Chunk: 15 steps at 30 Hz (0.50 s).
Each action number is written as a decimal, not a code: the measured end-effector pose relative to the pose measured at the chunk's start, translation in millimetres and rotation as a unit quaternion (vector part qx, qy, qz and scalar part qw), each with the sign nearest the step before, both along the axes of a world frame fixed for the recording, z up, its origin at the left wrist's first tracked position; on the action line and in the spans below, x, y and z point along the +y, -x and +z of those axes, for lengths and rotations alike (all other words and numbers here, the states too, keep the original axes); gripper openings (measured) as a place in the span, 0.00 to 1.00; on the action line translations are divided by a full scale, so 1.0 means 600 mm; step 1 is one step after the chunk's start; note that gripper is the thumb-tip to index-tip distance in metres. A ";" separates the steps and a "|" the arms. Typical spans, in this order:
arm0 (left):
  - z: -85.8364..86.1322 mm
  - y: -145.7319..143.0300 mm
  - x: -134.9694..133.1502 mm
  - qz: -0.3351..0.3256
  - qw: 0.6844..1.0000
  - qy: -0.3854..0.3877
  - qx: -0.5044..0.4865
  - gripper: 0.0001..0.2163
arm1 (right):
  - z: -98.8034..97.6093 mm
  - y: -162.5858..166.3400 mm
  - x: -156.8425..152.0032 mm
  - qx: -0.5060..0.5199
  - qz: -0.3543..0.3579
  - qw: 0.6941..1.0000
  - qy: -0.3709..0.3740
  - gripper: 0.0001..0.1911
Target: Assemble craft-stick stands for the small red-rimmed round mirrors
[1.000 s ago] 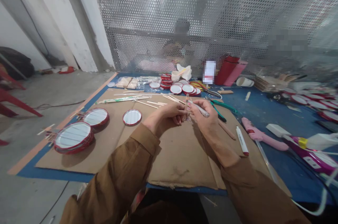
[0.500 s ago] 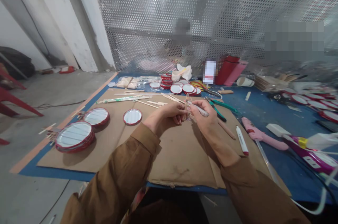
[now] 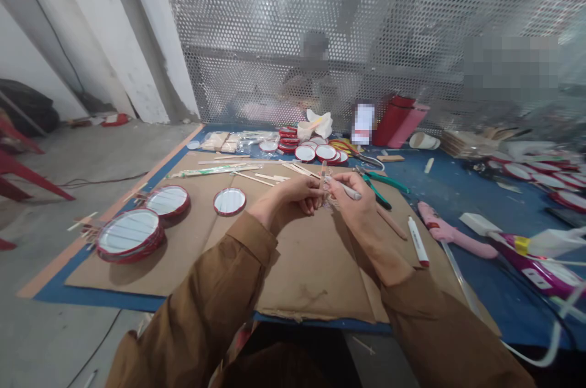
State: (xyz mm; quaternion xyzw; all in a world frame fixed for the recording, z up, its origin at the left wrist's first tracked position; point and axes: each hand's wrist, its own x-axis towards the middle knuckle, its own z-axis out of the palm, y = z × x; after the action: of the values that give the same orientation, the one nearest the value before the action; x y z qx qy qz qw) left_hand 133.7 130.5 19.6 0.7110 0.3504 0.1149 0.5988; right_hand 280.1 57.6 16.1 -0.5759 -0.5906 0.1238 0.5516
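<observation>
1. Over the brown cardboard sheet (image 3: pixel 311 266), mid-scene: left hand (image 3: pixel 295 194), fingers seemingly pinched on a thin, flat wooden stick (image 3: pixel 324 168), which stands upright between both hands.
2. Just right of it: right hand (image 3: pixel 356 204), fingers wrapped around a white, pen-shaped tool (image 3: pixel 351 193); tip hidden, contact with the stick cannot be told.
3. Handling, as judged: a firm left pinch, steady wrists and short, light right-hand movements should keep the stick from twisting.
4. Left: one round, white-faced, red-rimmed disc (image 3: pixel 229 201); farther left, two thicker red-rimmed round pieces (image 3: pixel 129 233) with wooden ends.
5. Far: loose pale wooden strips (image 3: pixel 254 179).
6. Right: white marker with red end (image 3: pixel 417 241); pink glue gun (image 3: pixel 451 232).
7. Obstructions, as judged: teal-handled pliers (image 3: pixel 389 182) and long brown wooden rod (image 3: pixel 392 223), near the right hand, could snag a sideways move.
</observation>
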 end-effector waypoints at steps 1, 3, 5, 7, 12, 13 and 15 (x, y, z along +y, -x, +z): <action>0.001 0.000 0.000 0.000 1.000 0.001 0.001 0.10 | -0.002 -0.001 0.001 0.005 -0.002 1.000 0.005 0.14; 0.001 0.000 0.000 0.001 1.000 0.002 0.001 0.10 | -0.004 -0.002 0.003 0.016 -0.014 1.000 0.012 0.15; 0.000 0.000 0.000 0.006 1.000 0.004 -0.003 0.10 | -0.002 -0.001 0.002 0.020 -0.024 1.000 0.004 0.14; -0.002 0.000 0.000 0.009 1.000 0.007 -0.007 0.09 | 0.004 0.002 -0.001 0.018 -0.022 1.000 -0.008 0.13; -0.009 -0.001 0.004 0.000 1.000 0.007 -0.013 0.09 | 0.013 0.007 -0.008 0.029 -0.019 0.999 -0.023 0.14; -0.010 0.000 0.005 -0.001 1.000 0.006 -0.013 0.08 | 0.012 0.007 -0.007 0.023 -0.023 0.999 -0.027 0.14; -0.012 0.000 0.006 -0.002 1.000 0.005 -0.016 0.07 | 0.007 0.005 -0.006 0.011 -0.020 0.999 -0.027 0.13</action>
State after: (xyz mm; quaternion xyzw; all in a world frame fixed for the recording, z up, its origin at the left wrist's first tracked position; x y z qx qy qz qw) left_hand 133.5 134.2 12.6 0.7070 0.3396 0.1231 0.6079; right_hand 276.9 54.1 20.5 -0.5710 -0.5758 0.1030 0.5760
